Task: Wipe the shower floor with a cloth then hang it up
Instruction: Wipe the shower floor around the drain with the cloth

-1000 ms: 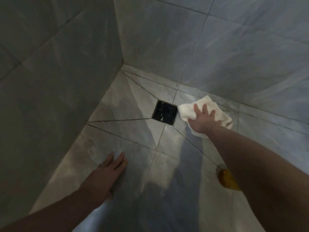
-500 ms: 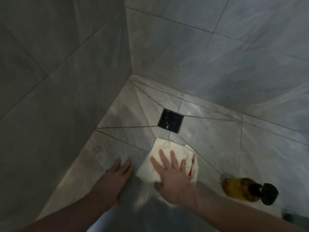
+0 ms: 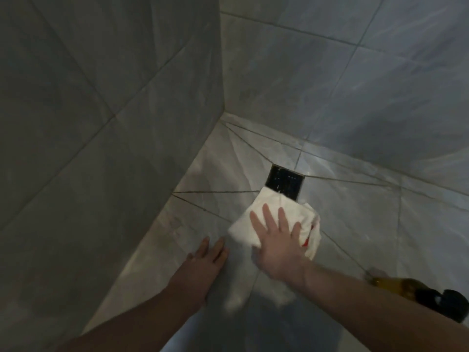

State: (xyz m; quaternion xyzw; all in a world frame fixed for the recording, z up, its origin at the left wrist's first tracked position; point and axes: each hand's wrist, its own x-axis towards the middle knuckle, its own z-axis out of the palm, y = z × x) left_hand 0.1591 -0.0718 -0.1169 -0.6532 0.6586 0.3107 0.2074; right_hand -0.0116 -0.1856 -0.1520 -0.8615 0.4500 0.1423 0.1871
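- Head view: the cloth (image 3: 276, 219), white with a bit of red at its right edge, is pressed flat against the shower floor (image 3: 355, 224) by the right hand (image 3: 276, 240).
- The fingers of that hand are spread and straight on top of the cloth; nothing is curled round or pinched, so the cloth is held down by palm pressure only.
- The cloth is seen partly bunched beyond and to the right of the pressing palm, and its far corner touches or just overlaps the near edge of the black square drain (image 3: 285, 181).
- The left hand (image 3: 203, 260) is laid flat on bare tile just to the left of the pressing hand, fingers straight and together, holding nothing; it is judged to serve as a prop for the body.
- An amber bottle with a dark cap (image 3: 411, 290) is seen lying on the floor to the right of the right forearm, well apart from the cloth.
- The grey tiled walls (image 3: 101, 123) meet in a corner beyond the drain.
- Progress, as a judgement: the wiping step is under way. A sheen is seen on the tiles, but how much of the floor is already covered cannot be told.
- What is left: the rest of the wiping, then the cloth has to be gathered, lifted and hung up. No hook or rail is seen in this view.
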